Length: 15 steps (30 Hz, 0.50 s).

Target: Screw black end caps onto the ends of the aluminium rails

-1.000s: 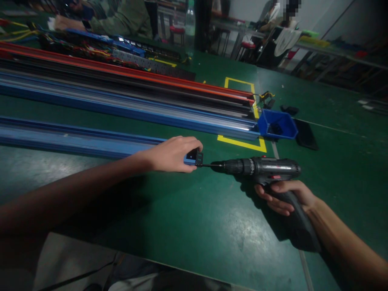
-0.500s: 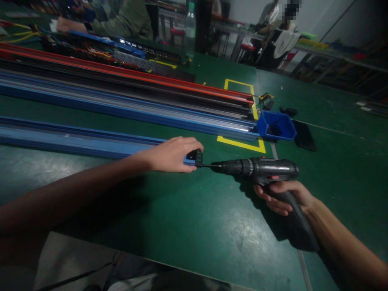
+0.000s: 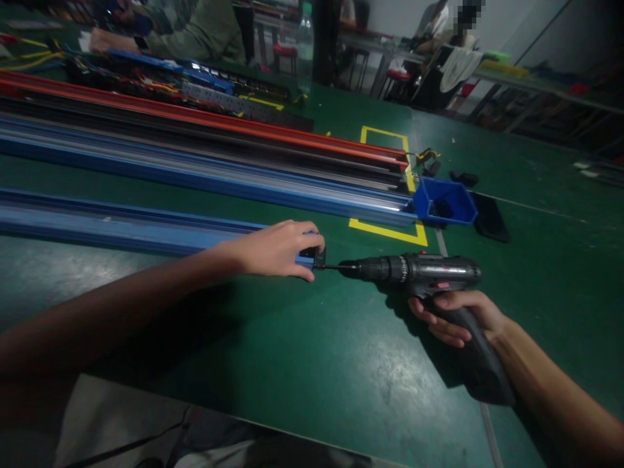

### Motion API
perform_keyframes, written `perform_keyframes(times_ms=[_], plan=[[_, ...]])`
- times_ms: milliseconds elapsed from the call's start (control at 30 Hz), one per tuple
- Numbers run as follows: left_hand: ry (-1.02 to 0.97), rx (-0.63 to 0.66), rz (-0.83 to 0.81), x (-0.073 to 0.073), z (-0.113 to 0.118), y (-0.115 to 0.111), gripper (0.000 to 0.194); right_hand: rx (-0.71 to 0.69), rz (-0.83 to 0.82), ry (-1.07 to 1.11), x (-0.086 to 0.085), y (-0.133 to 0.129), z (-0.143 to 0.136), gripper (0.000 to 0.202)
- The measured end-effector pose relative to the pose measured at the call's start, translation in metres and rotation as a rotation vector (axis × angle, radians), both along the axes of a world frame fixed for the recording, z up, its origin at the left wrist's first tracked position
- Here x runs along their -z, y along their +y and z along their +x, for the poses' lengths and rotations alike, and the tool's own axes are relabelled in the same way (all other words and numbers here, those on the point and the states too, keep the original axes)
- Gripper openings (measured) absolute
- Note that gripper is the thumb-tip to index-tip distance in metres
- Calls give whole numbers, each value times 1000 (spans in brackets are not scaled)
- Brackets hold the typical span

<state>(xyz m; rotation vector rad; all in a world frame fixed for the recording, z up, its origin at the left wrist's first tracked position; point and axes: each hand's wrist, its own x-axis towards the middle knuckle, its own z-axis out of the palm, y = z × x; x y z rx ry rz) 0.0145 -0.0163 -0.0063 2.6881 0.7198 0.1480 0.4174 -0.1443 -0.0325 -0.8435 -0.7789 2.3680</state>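
My left hand (image 3: 275,249) is closed around the right end of a long blue rail (image 3: 146,227), thumb on the near side and fingers over the far side. A small black end cap (image 3: 320,256) sits at that end of the rail, just past my fingertips. My right hand (image 3: 458,315) grips a black cordless drill (image 3: 429,270) by its handle, the drill lying level and pointing left. Its long thin bit (image 3: 336,266) reaches to the end cap, and the tip appears to touch it. The palm hides part of the rail.
Behind lie more blue rails (image 3: 244,185), black rails and an orange-red rail (image 3: 253,130). A blue bin (image 3: 446,201) with small dark parts stands at their right end, beside a dark flat object (image 3: 490,218). Across the table are a co-worker's sleeve (image 3: 195,32), wiring and a bottle (image 3: 305,45).
My left thumb and fingertips have drawn slightly back from the end cap, the thumb dropping a little lower. The drill has stayed nearly still against the cap.
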Motion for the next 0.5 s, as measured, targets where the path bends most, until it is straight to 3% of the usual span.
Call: perform_keyframes(times_ms=[500], plan=[[-29, -31, -9, -2, 3, -2, 33, 6, 3, 1, -2, 0, -2, 24]])
